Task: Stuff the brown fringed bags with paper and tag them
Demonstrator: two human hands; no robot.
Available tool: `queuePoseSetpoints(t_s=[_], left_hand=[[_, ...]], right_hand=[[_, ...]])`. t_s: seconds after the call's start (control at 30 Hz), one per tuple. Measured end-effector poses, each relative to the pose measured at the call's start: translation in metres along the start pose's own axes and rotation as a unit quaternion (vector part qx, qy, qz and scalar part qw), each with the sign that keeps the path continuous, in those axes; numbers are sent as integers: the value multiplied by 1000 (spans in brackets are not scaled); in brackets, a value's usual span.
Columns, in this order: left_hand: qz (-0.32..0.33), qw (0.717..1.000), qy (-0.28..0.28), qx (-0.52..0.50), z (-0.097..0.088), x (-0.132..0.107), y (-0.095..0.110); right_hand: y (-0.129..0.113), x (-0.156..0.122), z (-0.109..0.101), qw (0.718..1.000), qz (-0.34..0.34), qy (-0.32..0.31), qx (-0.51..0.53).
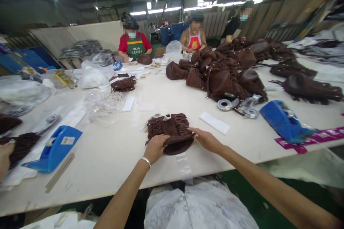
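A dark brown fringed handbag [170, 126] lies on the white table close in front of me, its rounded base turned toward me. At its near left side my left hand [156, 146], with a silver bangle on the wrist, is closed on the edge. My right hand [207, 139] grips the bag's right edge with thumb and fingers. A small roll of grey wrapping [167, 117] shows at the bag's far edge. Folded white sheets [215, 123] lie beyond it, to the right and left.
Blue tape dispensers [58, 148] stand left and right. Brown bags [220, 73] are heaped at back right, near wrapped rings [227, 105]. Clear plastic bags [98, 105] lie left. Another person's hand [5, 157] is at far left; co-workers [134, 48] work across the table.
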State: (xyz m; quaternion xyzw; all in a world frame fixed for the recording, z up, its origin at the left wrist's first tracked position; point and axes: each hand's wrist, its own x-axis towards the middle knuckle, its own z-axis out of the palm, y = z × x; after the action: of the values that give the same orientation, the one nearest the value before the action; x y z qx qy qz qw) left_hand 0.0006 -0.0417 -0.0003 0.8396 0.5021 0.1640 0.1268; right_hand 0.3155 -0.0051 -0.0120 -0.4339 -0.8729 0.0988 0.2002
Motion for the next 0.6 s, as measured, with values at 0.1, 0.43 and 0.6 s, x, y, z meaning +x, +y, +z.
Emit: queuePoseSetpoints(t_s=[0.1,0.43,0.6], left_hand=[[4,1000,-12,-21,-5,2,-4],[6,995,-76,-57,-18,10,-22],[12,990,-101,-98,-23,11,-30]], right_hand=[[45,-14,-20,982,140,42,-118],[64,-67,0,957,118,7,-264],[45,-145,-9,968,28,-19,-250]])
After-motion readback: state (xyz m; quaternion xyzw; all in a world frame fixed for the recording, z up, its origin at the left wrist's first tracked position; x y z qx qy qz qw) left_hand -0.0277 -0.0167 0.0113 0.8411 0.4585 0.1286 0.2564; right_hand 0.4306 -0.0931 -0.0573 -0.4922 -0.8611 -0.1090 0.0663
